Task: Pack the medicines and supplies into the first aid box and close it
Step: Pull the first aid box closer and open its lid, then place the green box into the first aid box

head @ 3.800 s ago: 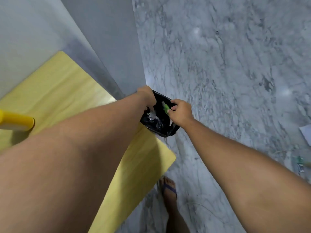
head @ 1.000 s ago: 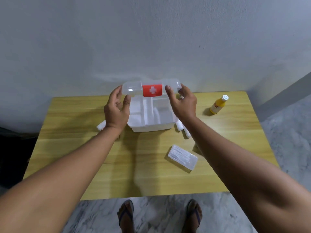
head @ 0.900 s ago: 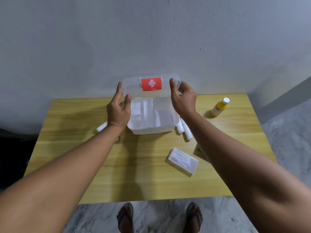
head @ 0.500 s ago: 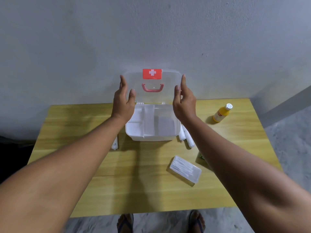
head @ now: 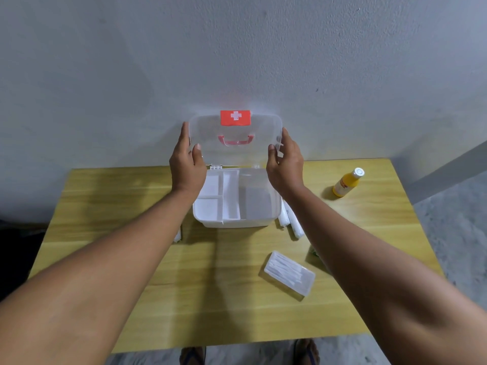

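The clear lid [head: 235,143] of the first aid box [head: 234,222] is held upright on its rear hinges. It is gripped at its left edge by the left hand [head: 185,162] and at its right edge by the right hand [head: 286,164], so the divided white interior is exposed for packing; nothing is seen inside. The box stands at the back of the table [head: 118,196]. Just beside its right wall 2 white rolls [head: 293,223] are laid, with a clear flat case [head: 289,273] nearer and a yellow bottle [head: 347,183] well apart. 1 more roll [head: 178,236] is partly hidden by the left forearm. Only the forearms are judged to obstruct reaching.
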